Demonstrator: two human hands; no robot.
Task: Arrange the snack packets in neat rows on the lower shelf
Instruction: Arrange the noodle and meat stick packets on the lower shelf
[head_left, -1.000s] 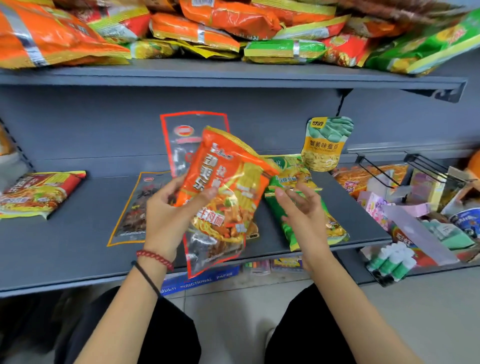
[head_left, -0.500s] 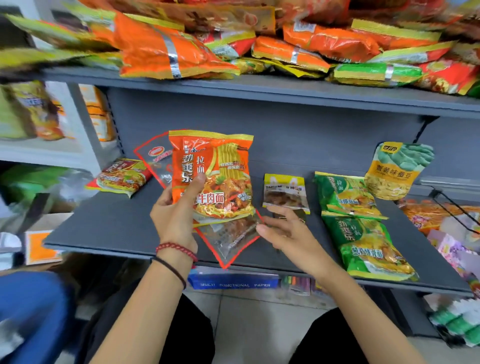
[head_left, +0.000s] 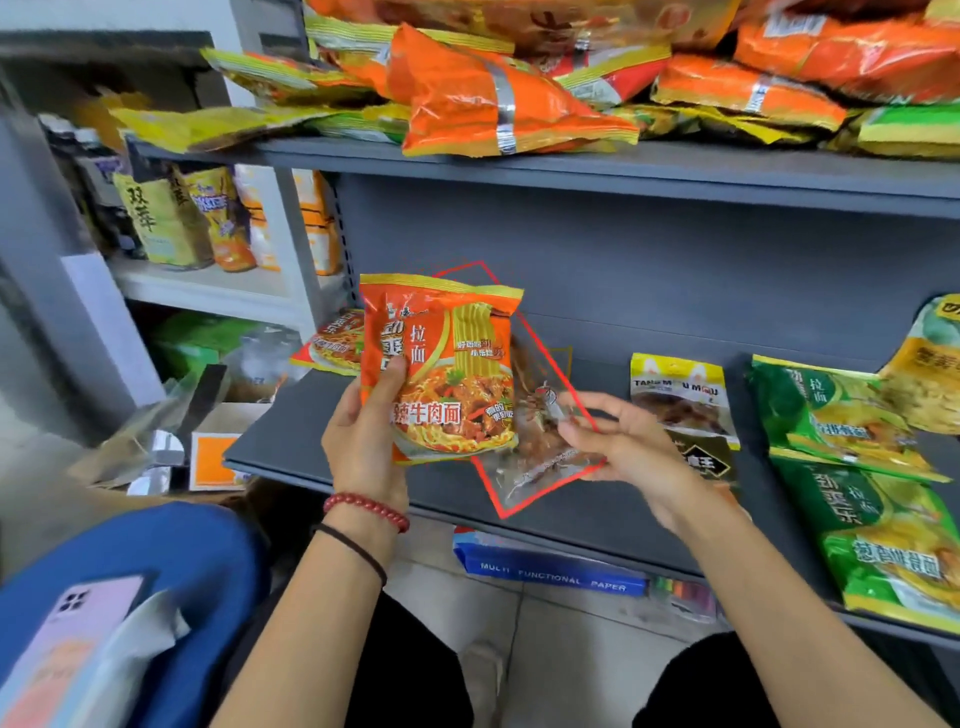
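My left hand (head_left: 363, 436) grips an orange noodle packet (head_left: 441, 364) upright above the grey lower shelf (head_left: 291, 441). A clear red-edged packet (head_left: 540, 447) sticks out tilted behind it to the right, and my right hand (head_left: 628, 452) pinches that packet's edge. On the shelf lie a red noodle packet (head_left: 330, 343) at the far left, a yellow-topped small packet (head_left: 680, 395) with a dark packet (head_left: 701, 460) in front of it, and two green noodle packets (head_left: 831, 415) (head_left: 883, 551). A yellow-green pouch (head_left: 930, 364) leans at the back right.
The upper shelf (head_left: 675, 176) is heaped with orange, yellow and green packets. A side rack (head_left: 208, 291) at the left holds pouches. A blue paper box (head_left: 545, 571) sits under the shelf. A phone (head_left: 67, 623) lies on a blue seat at lower left.
The view has swung left. The clear packet has come out to the right from behind the orange one, and my right hand has risen from the shelf to take its edge.
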